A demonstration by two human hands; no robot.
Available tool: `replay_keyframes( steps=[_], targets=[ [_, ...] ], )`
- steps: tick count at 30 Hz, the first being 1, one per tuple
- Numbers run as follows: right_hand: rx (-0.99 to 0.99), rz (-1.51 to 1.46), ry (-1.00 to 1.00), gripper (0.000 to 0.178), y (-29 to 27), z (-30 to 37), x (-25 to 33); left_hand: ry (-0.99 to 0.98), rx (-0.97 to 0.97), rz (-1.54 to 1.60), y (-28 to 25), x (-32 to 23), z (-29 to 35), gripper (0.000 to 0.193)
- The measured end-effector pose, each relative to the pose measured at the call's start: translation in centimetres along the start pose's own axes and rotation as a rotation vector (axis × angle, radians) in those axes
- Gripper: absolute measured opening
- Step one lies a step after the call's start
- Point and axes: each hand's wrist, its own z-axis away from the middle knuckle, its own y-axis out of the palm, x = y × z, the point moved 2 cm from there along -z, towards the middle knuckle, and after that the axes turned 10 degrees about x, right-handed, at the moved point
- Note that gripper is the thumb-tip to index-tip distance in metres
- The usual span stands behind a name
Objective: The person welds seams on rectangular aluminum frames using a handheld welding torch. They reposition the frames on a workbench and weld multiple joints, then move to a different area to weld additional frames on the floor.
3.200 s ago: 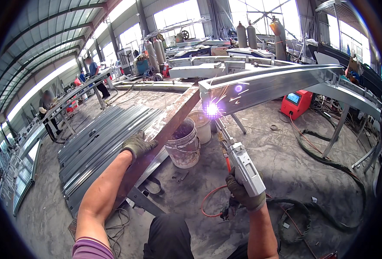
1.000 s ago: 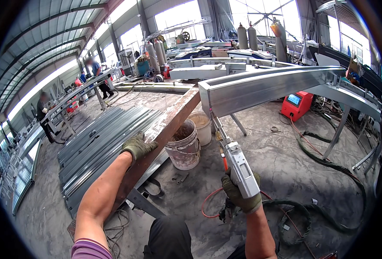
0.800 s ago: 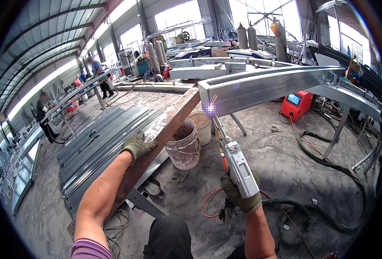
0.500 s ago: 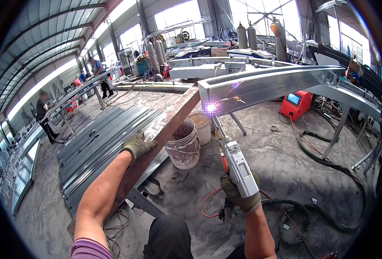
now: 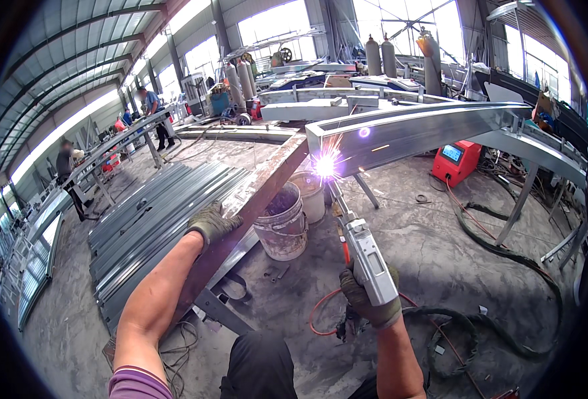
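My gloved right hand (image 5: 370, 296) is closed round the grip of a silver handheld welding gun (image 5: 368, 256). Its nozzle points up and away, and a bright flash with flying sparks (image 5: 325, 165) burns at its tip. The flash sits on the near lower end of a shiny rectangular metal tube (image 5: 427, 136), hiding the exact contact spot. My gloved left hand (image 5: 214, 225) lies over a rust-brown steel beam (image 5: 267, 179), fingers stretched across its upper side. That beam slants from the lower left up to the tube's near end.
Two dirty buckets (image 5: 282, 229) stand beneath the beam. Galvanized profiles (image 5: 161, 219) lie on the floor at left. A red machine with a screen (image 5: 456, 161) stands at right, near dark hoses (image 5: 487, 249). Gas cylinders (image 5: 388, 56) stand farther back. Co-workers (image 5: 153, 103) are at far left.
The flash at the nozzle has grown brighter, with more sparks spraying upward. Both my hands and the welding gun hold nearly the same positions.
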Motion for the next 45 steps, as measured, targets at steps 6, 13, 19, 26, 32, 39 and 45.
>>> replay_keyframes(
  steps=[6, 13, 19, 26, 32, 39, 45],
  targets=[
    [-0.006, -0.014, 0.011, 0.019, 0.0, 0.1, 0.0, -0.008, 0.041, 0.009, -0.2, -0.4, 0.1, 0.122],
    [-0.016, -0.028, 0.017, 0.019, 0.0, 0.1, 0.2, -0.007, 0.045, 0.013, 0.0, -0.1, -0.1, 0.124],
    [-0.007, 0.001, 0.011, 0.018, 0.1, 0.2, 0.0, 0.005, 0.004, 0.007, 0.1, 0.1, -0.3, 0.117],
    [0.024, -0.053, 0.067, 0.012, -0.3, 0.3, 0.6, -0.003, 0.018, 0.020, -0.1, -0.3, 0.1, 0.118],
    [-0.012, -0.030, 0.041, 0.016, -0.1, 0.3, 0.3, 0.000, 0.022, 0.011, 0.2, 0.2, -0.6, 0.117],
    [0.004, -0.047, 0.072, 0.015, 0.0, 0.3, 0.2, 0.008, -0.003, 0.001, 0.3, 0.2, -0.6, 0.119],
    [0.017, -0.061, 0.073, 0.012, 0.0, 0.7, -0.1, 0.007, -0.017, 0.013, 0.4, -0.1, -0.2, 0.118]
  ],
)
